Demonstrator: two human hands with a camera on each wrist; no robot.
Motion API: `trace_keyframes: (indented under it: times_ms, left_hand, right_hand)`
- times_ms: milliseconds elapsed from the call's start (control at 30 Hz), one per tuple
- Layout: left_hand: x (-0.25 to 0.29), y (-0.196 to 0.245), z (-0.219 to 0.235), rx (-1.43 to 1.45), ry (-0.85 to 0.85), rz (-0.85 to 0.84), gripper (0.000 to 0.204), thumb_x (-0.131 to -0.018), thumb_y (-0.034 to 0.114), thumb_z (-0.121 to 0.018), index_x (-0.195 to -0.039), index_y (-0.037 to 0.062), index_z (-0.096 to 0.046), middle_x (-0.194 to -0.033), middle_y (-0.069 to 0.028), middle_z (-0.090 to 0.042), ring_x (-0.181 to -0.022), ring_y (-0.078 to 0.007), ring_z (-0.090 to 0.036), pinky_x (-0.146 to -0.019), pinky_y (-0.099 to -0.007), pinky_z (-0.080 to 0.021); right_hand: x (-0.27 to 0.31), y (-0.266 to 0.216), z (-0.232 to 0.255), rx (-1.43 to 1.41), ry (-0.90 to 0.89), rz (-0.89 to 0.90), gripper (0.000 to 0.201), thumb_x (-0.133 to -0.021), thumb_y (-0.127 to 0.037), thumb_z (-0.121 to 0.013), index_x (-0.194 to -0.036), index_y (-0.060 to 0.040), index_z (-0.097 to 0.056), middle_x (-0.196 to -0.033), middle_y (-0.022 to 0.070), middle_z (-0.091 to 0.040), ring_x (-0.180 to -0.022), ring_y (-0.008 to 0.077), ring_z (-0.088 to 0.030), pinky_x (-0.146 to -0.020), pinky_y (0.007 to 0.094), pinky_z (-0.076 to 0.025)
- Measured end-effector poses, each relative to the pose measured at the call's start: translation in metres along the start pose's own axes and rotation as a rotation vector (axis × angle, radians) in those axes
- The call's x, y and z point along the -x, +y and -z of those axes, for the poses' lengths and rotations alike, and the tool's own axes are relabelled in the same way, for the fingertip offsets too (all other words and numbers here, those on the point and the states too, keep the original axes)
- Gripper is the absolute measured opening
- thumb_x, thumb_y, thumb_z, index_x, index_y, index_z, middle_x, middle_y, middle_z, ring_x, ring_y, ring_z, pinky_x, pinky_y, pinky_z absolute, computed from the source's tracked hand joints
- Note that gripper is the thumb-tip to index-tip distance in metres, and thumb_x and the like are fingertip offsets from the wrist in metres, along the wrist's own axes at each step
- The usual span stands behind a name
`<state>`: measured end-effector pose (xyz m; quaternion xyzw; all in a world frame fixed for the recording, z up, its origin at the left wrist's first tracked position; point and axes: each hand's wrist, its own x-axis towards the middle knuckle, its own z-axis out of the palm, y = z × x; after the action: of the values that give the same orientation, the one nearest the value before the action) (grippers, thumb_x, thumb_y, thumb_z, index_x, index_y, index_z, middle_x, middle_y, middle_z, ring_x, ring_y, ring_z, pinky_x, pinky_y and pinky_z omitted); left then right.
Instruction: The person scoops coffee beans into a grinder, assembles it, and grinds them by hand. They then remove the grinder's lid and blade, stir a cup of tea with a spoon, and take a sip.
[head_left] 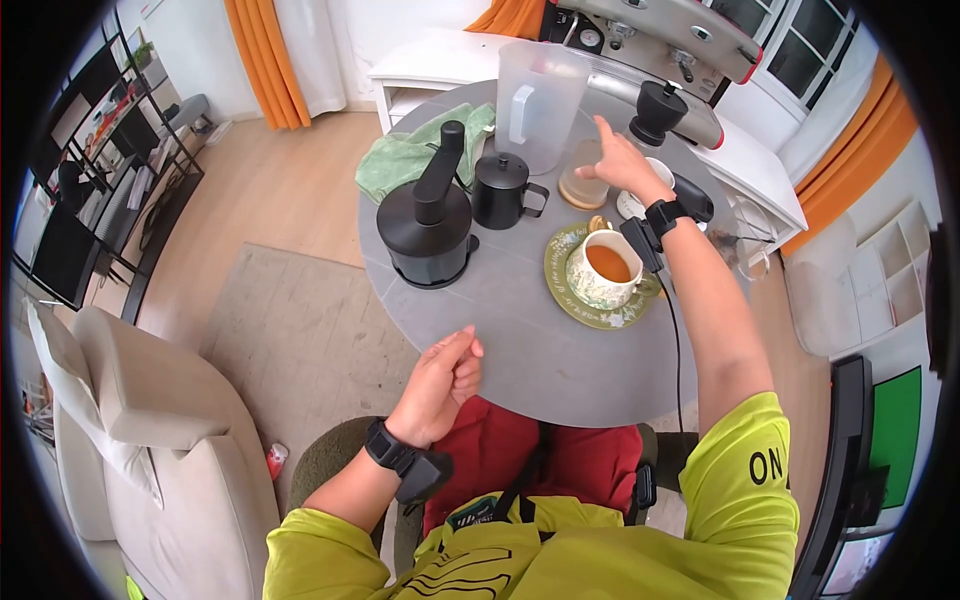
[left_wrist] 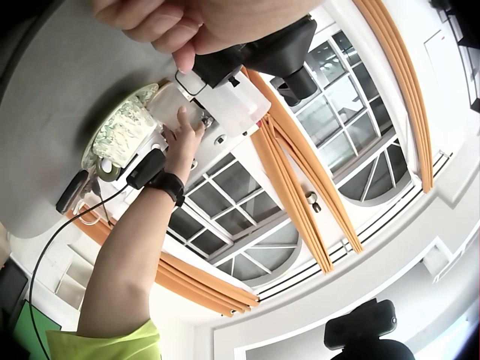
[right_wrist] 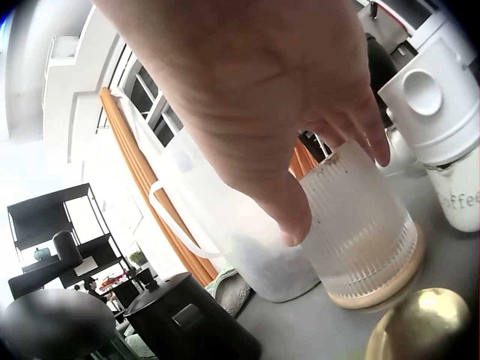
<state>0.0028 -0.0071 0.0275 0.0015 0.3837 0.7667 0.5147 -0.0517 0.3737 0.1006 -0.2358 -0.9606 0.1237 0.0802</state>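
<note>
My right hand (head_left: 630, 165) reaches over the far right of the round grey table. Its fingers are spread, with the thumb on one side of a ribbed clear glass (right_wrist: 360, 232) and the other fingers at the far side of the rim. The glass stands upright on a tan base. Close to that forearm, a patterned cup (head_left: 600, 288) of orange-brown drink sits on a green saucer (head_left: 562, 295). My left hand (head_left: 440, 385), fingers loosely curled, hovers by the table's near edge and holds nothing.
Left on the table stand a black lidded canister with a crank (head_left: 425, 235) and a black lidded pot (head_left: 500, 190). Behind are a green cloth (head_left: 410, 160), a translucent pitcher (head_left: 545, 105) and a black grinder-like thing (head_left: 658, 110). An espresso machine (head_left: 690, 45) stands beyond. A cable hangs from my right wrist.
</note>
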Motion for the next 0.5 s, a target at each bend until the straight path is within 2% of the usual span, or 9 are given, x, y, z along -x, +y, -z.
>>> trace_keyframes:
  times_ms: [67, 133, 167, 233, 267, 367, 400, 500]
  left_hand:
    - [0.001, 0.001, -0.001, 0.002, 0.003, 0.002, 0.028, -0.103, 0.028, -0.051, -0.083, 0.0098, -0.052, -0.064, 0.0059, -0.035, -0.056, -0.0052, -0.03, -0.051, -0.0216, -0.026]
    - [0.002, 0.002, -0.002, -0.001, 0.022, 0.006, 0.028, -0.103, 0.028, -0.051, -0.083, 0.0098, -0.052, -0.064, 0.0059, -0.035, -0.056, -0.0052, -0.03, -0.051, -0.0215, -0.026]
    - [0.002, 0.002, -0.002, 0.003, 0.024, 0.008, 0.028, -0.103, 0.028, -0.051, -0.083, 0.0098, -0.052, -0.064, 0.0059, -0.035, -0.056, -0.0052, -0.03, -0.051, -0.0215, -0.026]
    - [0.001, 0.0, -0.001, -0.012, 0.009, -0.001, 0.028, -0.103, 0.029, -0.051, -0.083, 0.0098, -0.052, -0.064, 0.0059, -0.035, -0.056, -0.0052, -0.03, -0.051, -0.0214, -0.026]
    - [0.001, -0.001, 0.0, -0.008, 0.007, 0.0, 0.028, -0.103, 0.029, -0.051, -0.083, 0.0098, -0.052, -0.064, 0.0059, -0.035, -0.056, -0.0052, -0.03, -0.051, -0.0214, -0.026]
    - [-0.001, -0.005, -0.001, -0.012, -0.024, 0.001, 0.028, -0.103, 0.029, -0.051, -0.082, 0.0098, -0.053, -0.064, 0.0059, -0.035, -0.056, -0.0051, -0.03, -0.051, -0.0213, -0.025]
    - [-0.001, -0.007, -0.002, -0.02, -0.016, 0.006, 0.028, -0.103, 0.029, -0.051, -0.083, 0.0099, -0.053, -0.064, 0.0058, -0.035, -0.056, -0.0051, -0.03, -0.051, -0.0213, -0.025]
    - [0.0, -0.008, -0.002, -0.033, -0.011, 0.011, 0.028, -0.103, 0.029, -0.051, -0.083, 0.0099, -0.053, -0.064, 0.0058, -0.035, -0.056, -0.005, -0.03, -0.051, -0.0214, -0.026]
  right_hand:
    - [-0.002, 0.007, 0.001, 0.038, 0.003, 0.043, 0.104, -0.072, -0.037, -0.081, -0.153, -0.0054, -0.024, -0.143, 0.0282, -0.045, -0.128, 0.0406, -0.049, -0.11, 0.0433, -0.037]
    - [-0.003, 0.018, 0.009, 0.048, 0.149, 0.191, 0.094, -0.076, -0.04, -0.079, -0.151, -0.008, -0.031, -0.14, 0.0254, -0.048, -0.127, 0.0379, -0.051, -0.103, 0.0432, -0.044]
    - [-0.003, 0.024, 0.016, 0.049, 0.145, 0.192, 0.094, -0.076, -0.04, -0.079, -0.151, -0.008, -0.031, -0.14, 0.0254, -0.048, -0.127, 0.0379, -0.051, -0.103, 0.0432, -0.044]
    - [0.0, 0.038, 0.036, -0.056, 0.315, 0.16, 0.084, -0.08, -0.04, -0.076, -0.147, -0.0097, -0.037, -0.138, 0.0235, -0.05, -0.127, 0.0385, -0.051, -0.104, 0.0423, -0.044]
    - [0.004, 0.044, 0.046, -0.052, 0.314, 0.107, 0.08, -0.08, -0.042, -0.076, -0.144, -0.0067, -0.041, -0.135, 0.0248, -0.052, -0.125, 0.0391, -0.051, -0.104, 0.0414, -0.043]
    - [0.018, 0.068, 0.054, -0.105, 0.254, 0.049, 0.085, -0.079, -0.044, -0.077, -0.145, -0.005, -0.04, -0.134, 0.0259, -0.052, -0.125, 0.0373, -0.052, -0.104, 0.0411, -0.043]
    - [0.023, 0.076, 0.057, -0.11, 0.15, -0.01, 0.09, -0.078, -0.044, -0.079, -0.147, -0.0038, -0.037, -0.139, 0.0274, -0.049, -0.131, 0.0356, -0.048, -0.107, 0.0411, -0.04]
    - [0.03, 0.104, 0.038, -0.195, 0.082, -0.014, 0.093, -0.078, -0.043, -0.08, -0.151, -0.0086, -0.032, -0.142, 0.0251, -0.047, -0.131, 0.0355, -0.047, -0.108, 0.042, -0.038]
